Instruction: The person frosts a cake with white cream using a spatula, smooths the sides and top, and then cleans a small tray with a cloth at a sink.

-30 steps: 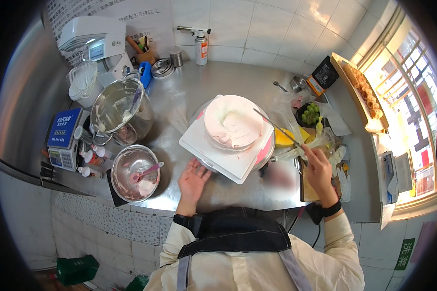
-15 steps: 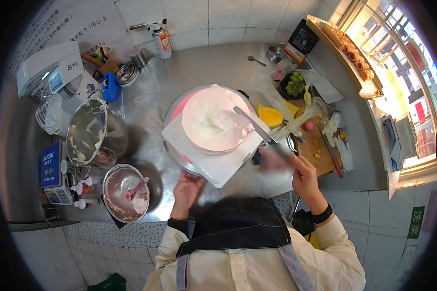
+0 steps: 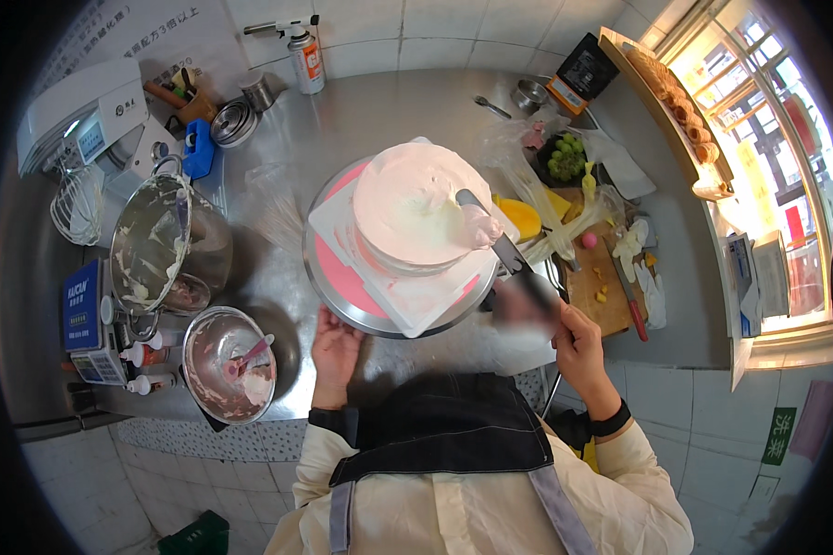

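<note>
A round cake (image 3: 407, 208) coated in pale pink cream sits on a white square board (image 3: 342, 227). Under the board is a turntable (image 3: 333, 277) with a pink top and a silver rim. My left hand (image 3: 336, 350) is at the near-left rim, fingers stretched up against it, apparently without gripping. My right hand (image 3: 578, 347) is closed on the dark handle of an icing spatula (image 3: 512, 257). The blade reaches over the right side of the cake top, and a lump of pink cream (image 3: 482, 228) clings to it at the cake's edge. A blurred patch lies beside the handle.
At left stand a metal bowl (image 3: 215, 365) with pink cream, a larger mixing bowl (image 3: 148, 245) and a stand mixer (image 3: 93, 116). A cutting board (image 3: 588, 277) with a red-handled knife (image 3: 635, 305) and green grapes (image 3: 565, 157) lie right. A blowtorch (image 3: 306, 60) stands behind.
More of the turntable's pink top shows beside the board. A bigger lump of cream has gathered on the blade at the cake's right edge. My left fingers have straightened at the rim.
</note>
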Motion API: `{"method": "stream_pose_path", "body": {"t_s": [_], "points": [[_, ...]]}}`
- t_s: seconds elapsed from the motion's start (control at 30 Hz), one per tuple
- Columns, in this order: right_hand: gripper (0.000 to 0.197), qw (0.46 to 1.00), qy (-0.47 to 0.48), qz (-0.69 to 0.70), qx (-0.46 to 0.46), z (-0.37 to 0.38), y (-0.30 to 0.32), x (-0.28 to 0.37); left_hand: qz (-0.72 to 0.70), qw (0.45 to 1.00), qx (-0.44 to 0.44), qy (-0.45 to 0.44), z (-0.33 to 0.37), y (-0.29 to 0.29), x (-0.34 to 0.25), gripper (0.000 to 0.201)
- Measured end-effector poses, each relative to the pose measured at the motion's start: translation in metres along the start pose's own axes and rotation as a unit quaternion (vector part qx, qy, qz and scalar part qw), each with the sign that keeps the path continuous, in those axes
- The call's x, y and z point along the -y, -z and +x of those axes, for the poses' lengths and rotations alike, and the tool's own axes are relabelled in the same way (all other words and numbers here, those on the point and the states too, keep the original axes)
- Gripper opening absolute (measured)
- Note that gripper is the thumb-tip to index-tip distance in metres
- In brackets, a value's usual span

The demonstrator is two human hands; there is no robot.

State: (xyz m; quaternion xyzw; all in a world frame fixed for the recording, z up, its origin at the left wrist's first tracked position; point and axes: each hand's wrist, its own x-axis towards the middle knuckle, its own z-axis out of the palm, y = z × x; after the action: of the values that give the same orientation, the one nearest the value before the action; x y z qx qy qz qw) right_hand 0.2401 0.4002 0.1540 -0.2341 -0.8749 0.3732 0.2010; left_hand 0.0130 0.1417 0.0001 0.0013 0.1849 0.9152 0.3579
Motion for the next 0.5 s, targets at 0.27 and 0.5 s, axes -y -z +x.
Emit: {"method": "stream_pose_path", "body": {"t_s": [0.27,0.5], "points": [[0.031,0.996,-0.073,0.052,0.023,0.008,-0.004,0.007,0.093,0.973,0.059,0.205,-0.014,-0.023,0.018,0.039],[0.029,0.998,-0.05,0.01,0.034,0.021,-0.001,0.03,0.027,0.999,-0.021,0.022,-0.003,0.004,0.001,0.046]]}}
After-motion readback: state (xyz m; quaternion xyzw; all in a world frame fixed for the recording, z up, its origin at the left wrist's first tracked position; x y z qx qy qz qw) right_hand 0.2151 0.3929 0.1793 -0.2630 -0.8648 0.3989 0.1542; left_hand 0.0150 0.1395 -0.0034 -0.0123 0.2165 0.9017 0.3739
